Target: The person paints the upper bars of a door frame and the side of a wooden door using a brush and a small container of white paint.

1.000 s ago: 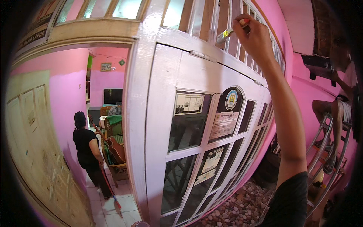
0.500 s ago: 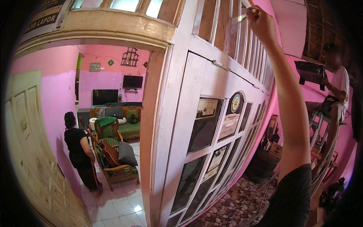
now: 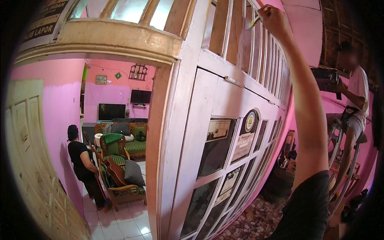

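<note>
High at the upper right, my right hand (image 3: 274, 19) is closed around a small paintbrush (image 3: 255, 21). Its pale tip points left, close to the slender upright slats (image 3: 264, 52) above the door panel, though I cannot tell if it touches them. My bare forearm rises from a black sleeve at the lower right. Below the slats stands a white-painted door panel (image 3: 210, 98) with glass panes and a round emblem sticker (image 3: 251, 121). Beside it runs a post (image 3: 186, 66), part white and part bare wood. My left hand is out of view.
At right, a person (image 3: 356, 92) sits on a ladder (image 3: 340, 160) holding a dark tray (image 3: 325, 79). Through the doorway, another person (image 3: 82, 160) stands with a broom near a wooden armchair (image 3: 128, 194) and a guitar (image 3: 115, 172). An old wooden door (image 3: 34, 132) hangs open at left.
My view has tilted up slightly. The brush tip has come a little lower and farther left. The person on the ladder has shifted the tray, and the person indoors has turned and leaned forward.
</note>
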A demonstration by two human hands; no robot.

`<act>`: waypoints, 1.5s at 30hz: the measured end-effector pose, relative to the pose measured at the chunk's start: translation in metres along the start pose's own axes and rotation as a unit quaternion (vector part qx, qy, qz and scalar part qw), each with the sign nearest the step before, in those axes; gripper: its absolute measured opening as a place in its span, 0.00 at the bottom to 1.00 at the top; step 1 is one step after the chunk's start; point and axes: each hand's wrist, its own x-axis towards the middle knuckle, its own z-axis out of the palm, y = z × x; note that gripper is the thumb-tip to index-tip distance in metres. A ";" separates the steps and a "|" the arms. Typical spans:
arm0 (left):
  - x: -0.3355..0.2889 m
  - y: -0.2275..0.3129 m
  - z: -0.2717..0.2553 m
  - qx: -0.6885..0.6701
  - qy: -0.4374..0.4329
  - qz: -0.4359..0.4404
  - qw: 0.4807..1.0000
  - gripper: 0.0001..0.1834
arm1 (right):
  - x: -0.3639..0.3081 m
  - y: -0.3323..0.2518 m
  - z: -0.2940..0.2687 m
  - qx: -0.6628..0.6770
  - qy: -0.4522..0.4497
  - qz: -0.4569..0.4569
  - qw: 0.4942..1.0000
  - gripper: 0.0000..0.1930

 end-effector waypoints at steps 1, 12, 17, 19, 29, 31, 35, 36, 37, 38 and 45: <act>0.003 0.001 0.001 -0.003 0.000 -0.005 1.000 0.33 | 0.007 0.011 0.002 -0.003 0.001 -0.001 1.000 0.16; -0.001 -0.010 -0.013 0.015 0.065 -0.009 0.998 0.33 | 0.044 0.011 0.027 -0.039 0.086 -0.028 0.995 0.15; -0.003 -0.006 -0.018 0.011 0.070 -0.020 0.997 0.33 | 0.048 0.011 0.027 -0.020 0.067 0.023 0.997 0.15; -0.003 -0.009 -0.018 0.016 0.072 -0.013 0.997 0.33 | 0.050 0.013 0.028 -0.003 0.043 0.053 0.998 0.15; -0.002 -0.002 -0.026 0.046 0.075 -0.001 0.996 0.34 | 0.048 0.003 0.033 -0.008 0.143 0.007 0.990 0.12; -0.002 0.000 -0.027 0.049 0.076 -0.003 0.996 0.33 | 0.046 -0.001 0.034 -0.002 0.152 0.028 0.988 0.08; -0.003 -0.003 -0.026 0.031 0.066 -0.010 0.997 0.32 | 0.065 0.043 0.034 0.012 0.082 0.040 0.996 0.17; -0.003 -0.004 -0.026 0.031 0.066 -0.010 0.997 0.32 | 0.065 0.047 0.035 0.027 0.062 0.055 0.996 0.18; -0.004 -0.006 -0.025 0.031 0.069 -0.003 0.997 0.32 | 0.066 0.051 0.031 0.026 0.063 0.055 0.996 0.18; -0.005 -0.007 -0.025 0.031 0.072 0.004 0.997 0.32 | 0.067 0.053 0.025 0.035 0.046 0.082 0.995 0.18; -0.005 0.001 -0.027 0.009 0.058 -0.017 0.998 0.31 | 0.053 0.037 0.015 0.035 0.044 0.108 0.993 0.17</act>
